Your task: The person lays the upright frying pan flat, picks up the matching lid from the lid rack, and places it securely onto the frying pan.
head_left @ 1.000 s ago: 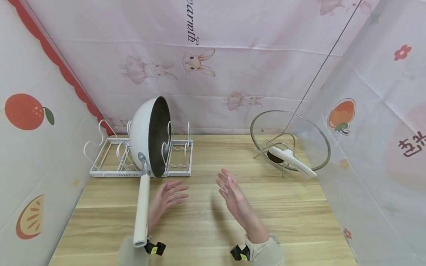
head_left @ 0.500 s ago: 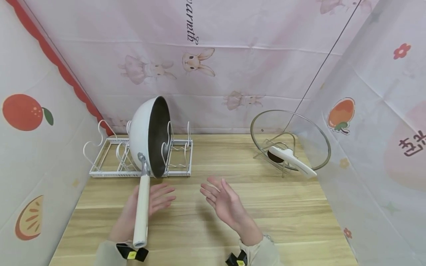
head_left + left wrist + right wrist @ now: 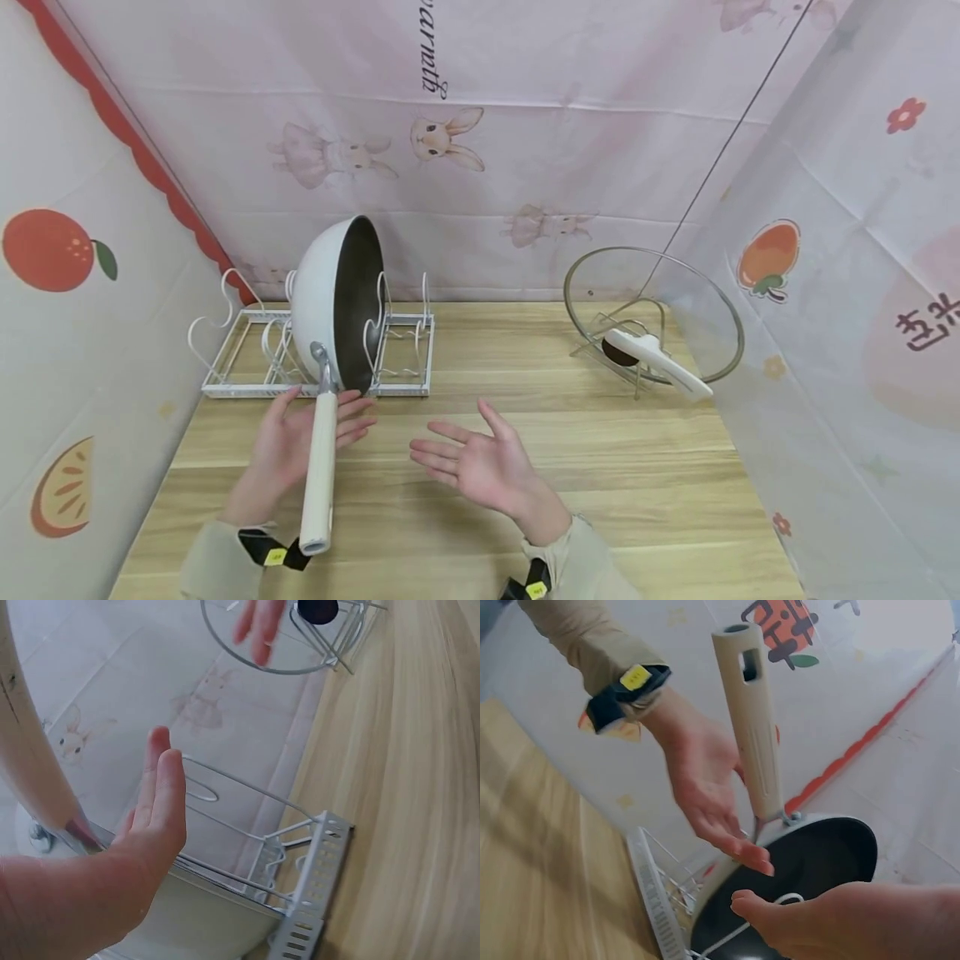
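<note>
A white wok (image 3: 315, 300) with a dark inside stands on its side in a white wire rack (image 3: 405, 390), its cream handle (image 3: 321, 475) sticking out toward the front. My left hand (image 3: 285, 442) is under and behind that handle, palm up, fingers straight; whether it touches the handle or the wok, I cannot tell. To the right of the handle, my right hand (image 3: 487, 467) hovers over the table with fingers spread and nothing in them. In the right wrist view the left hand (image 3: 705, 780) lies beside the handle (image 3: 751, 720), not curled round it.
At the back right a glass lid (image 3: 690, 292) with a white handle (image 3: 660, 362) leans in a small wire stand (image 3: 637, 390). Printed cloth walls (image 3: 495, 167) enclose the wooden table (image 3: 600, 483) on the left, back and right.
My left hand has moved left, passing behind the wok's handle to its far side. The right hand has shifted left and turned its palm upward. Wok, rack and lid stay put.
</note>
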